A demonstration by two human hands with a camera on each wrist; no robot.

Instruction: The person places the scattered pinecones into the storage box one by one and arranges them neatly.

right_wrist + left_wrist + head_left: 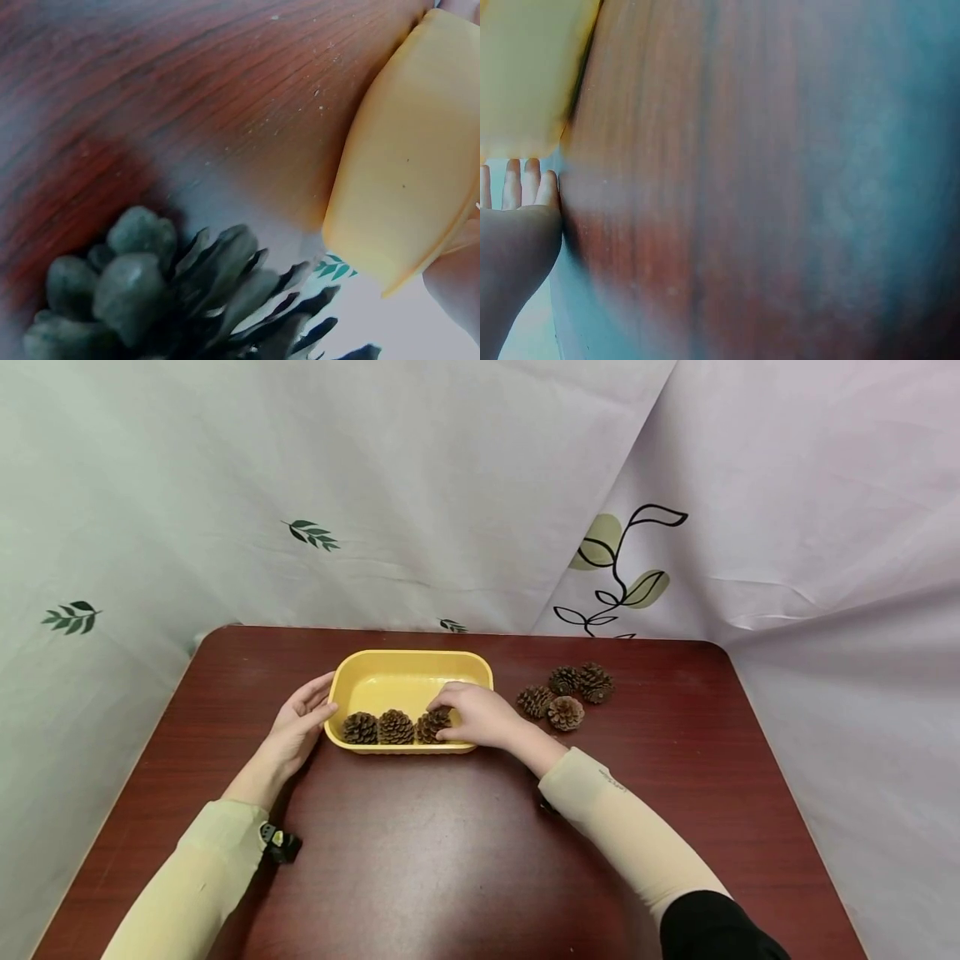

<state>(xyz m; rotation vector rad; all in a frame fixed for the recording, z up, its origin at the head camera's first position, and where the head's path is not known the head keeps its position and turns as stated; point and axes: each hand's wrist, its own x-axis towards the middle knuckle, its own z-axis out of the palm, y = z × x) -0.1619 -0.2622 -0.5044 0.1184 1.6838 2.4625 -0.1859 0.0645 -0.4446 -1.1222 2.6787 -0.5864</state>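
Observation:
A yellow plastic tray (pixel 408 653) stands toward the far side of the table. Along its near wall sit two pine cones (pixel 361 727), (pixel 396 727) side by side. My right hand (pixel 480 714) reaches over the tray's right side, thumb and fingers around a third pine cone (pixel 430 727) at the end of that row. The hand hides part of this cone. At the tray's left end, my left hand (pixel 294 731) touches the rim with its thumb, and its fingers lie straight against the outer wall, as the left wrist view shows.
Several pine cones (pixel 566 713) lie in a cluster on the table right of the tray; one pine cone (pixel 187 292) looms close in the right wrist view. The dark red wooden table (pixel 450 843) ends at a pale leaf-patterned curtain (pixel 420 510).

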